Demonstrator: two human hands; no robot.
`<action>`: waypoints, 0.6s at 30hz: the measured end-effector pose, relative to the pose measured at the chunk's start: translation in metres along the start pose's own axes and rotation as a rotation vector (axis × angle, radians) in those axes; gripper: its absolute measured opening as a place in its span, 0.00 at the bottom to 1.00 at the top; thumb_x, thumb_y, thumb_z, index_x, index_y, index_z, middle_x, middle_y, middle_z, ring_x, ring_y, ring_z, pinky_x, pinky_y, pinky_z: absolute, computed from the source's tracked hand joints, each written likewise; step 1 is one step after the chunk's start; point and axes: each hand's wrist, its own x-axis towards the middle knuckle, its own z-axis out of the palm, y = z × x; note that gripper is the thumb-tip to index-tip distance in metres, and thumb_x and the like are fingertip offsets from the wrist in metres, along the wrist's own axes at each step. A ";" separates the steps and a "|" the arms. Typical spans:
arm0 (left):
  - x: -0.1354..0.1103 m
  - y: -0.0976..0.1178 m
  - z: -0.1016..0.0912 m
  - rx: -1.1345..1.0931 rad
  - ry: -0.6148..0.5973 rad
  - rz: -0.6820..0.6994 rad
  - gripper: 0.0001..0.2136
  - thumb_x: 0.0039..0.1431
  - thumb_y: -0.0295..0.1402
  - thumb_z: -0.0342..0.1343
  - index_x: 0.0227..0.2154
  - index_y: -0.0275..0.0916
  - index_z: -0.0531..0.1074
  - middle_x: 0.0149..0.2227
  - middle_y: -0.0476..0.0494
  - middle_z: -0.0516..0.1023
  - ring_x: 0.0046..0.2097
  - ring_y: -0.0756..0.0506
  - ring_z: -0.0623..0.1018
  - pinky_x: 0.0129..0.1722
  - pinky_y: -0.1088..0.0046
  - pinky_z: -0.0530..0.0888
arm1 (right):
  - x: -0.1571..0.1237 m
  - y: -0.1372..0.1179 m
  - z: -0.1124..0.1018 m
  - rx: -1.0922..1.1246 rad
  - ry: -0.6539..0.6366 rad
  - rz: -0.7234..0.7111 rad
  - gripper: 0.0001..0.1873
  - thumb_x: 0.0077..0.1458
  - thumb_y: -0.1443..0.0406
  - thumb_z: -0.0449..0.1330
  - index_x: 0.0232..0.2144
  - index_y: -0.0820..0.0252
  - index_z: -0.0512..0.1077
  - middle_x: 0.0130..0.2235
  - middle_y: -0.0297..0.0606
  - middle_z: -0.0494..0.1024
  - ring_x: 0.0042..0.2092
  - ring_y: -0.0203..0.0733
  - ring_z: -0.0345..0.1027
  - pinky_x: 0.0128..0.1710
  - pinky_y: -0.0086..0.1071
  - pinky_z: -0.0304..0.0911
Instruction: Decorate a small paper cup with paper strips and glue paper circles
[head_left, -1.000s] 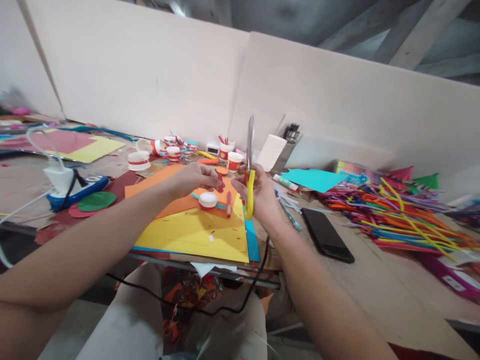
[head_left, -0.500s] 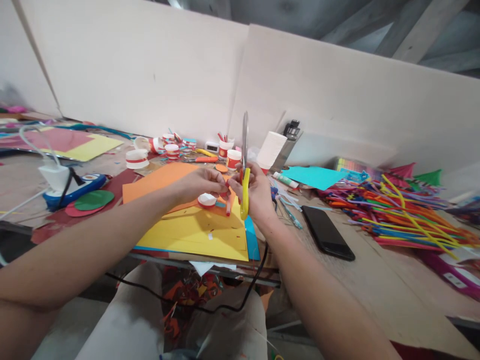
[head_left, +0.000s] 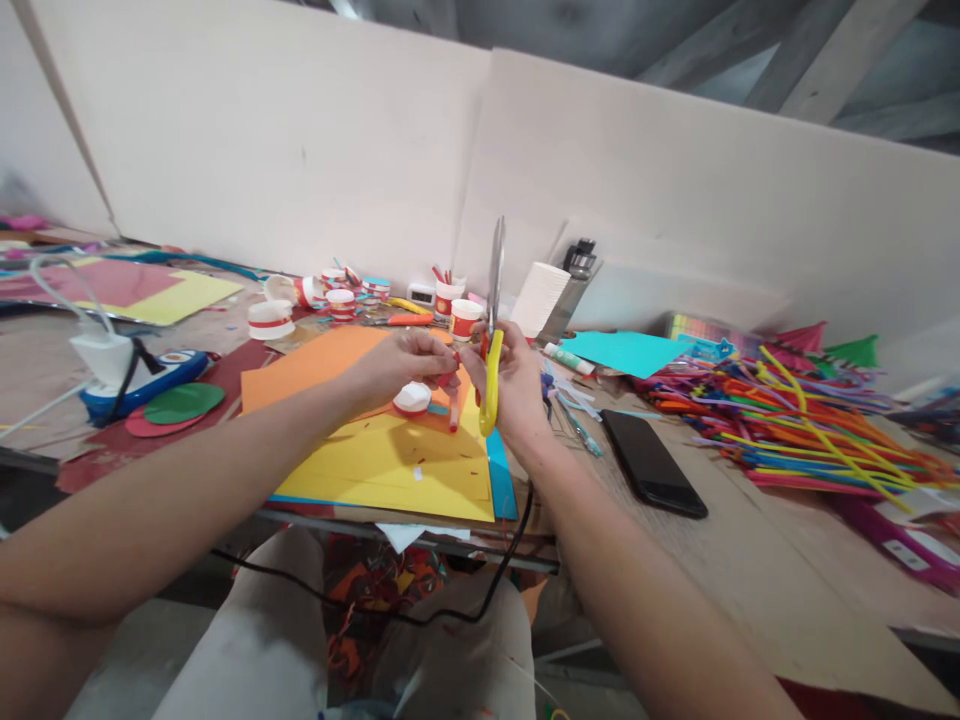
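In my right hand (head_left: 519, 390) are yellow-handled scissors (head_left: 491, 385), their blades pointing up and away from the table. My left hand (head_left: 409, 360) is closed, its fingertips pinching a small red piece (head_left: 453, 376) that looks like paper. The two hands almost meet, and my right thumb is close to this piece. Below them, a small white cup piece with a red band (head_left: 412, 400) rests on yellow paper (head_left: 390, 465). A short red roll (head_left: 454, 415) shows just under my fingers. Orange paper (head_left: 300, 375) lies partly beneath my left forearm.
A black phone (head_left: 651, 462) lies right of my right wrist, with a pile of pipe cleaners (head_left: 810, 420) beyond. Stacked white cups (head_left: 541, 298) lean near the wall. At left sits a blue power strip (head_left: 150, 385). A black cable (head_left: 420, 620) crosses my lap.
Both hands stay nearly in place. The scissors' blades lean slightly further right, and the red piece has shifted a little between the fingers. The whole view has moved slightly.
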 end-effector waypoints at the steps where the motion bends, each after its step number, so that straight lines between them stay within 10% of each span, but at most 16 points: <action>1: 0.000 0.001 -0.002 0.006 0.003 0.001 0.07 0.47 0.33 0.64 0.22 0.35 0.75 0.23 0.46 0.78 0.28 0.49 0.77 0.31 0.73 0.69 | 0.000 -0.002 -0.002 -0.045 -0.012 0.000 0.20 0.54 0.50 0.60 0.42 0.54 0.63 0.35 0.34 0.73 0.36 0.38 0.69 0.32 0.31 0.66; 9: 0.006 0.012 -0.041 0.047 0.063 -0.093 0.05 0.43 0.31 0.65 0.23 0.34 0.79 0.29 0.40 0.82 0.33 0.48 0.78 0.33 0.73 0.69 | 0.001 -0.012 -0.030 -0.488 -0.387 0.000 0.20 0.60 0.47 0.53 0.33 0.58 0.65 0.31 0.33 0.71 0.33 0.37 0.63 0.34 0.31 0.59; 18: 0.008 0.018 -0.055 0.035 0.097 -0.040 0.06 0.43 0.32 0.66 0.23 0.34 0.79 0.27 0.41 0.80 0.35 0.46 0.78 0.34 0.72 0.68 | -0.005 -0.027 -0.028 -0.457 -0.556 0.154 0.22 0.59 0.46 0.54 0.29 0.59 0.66 0.23 0.30 0.70 0.21 0.30 0.59 0.21 0.25 0.51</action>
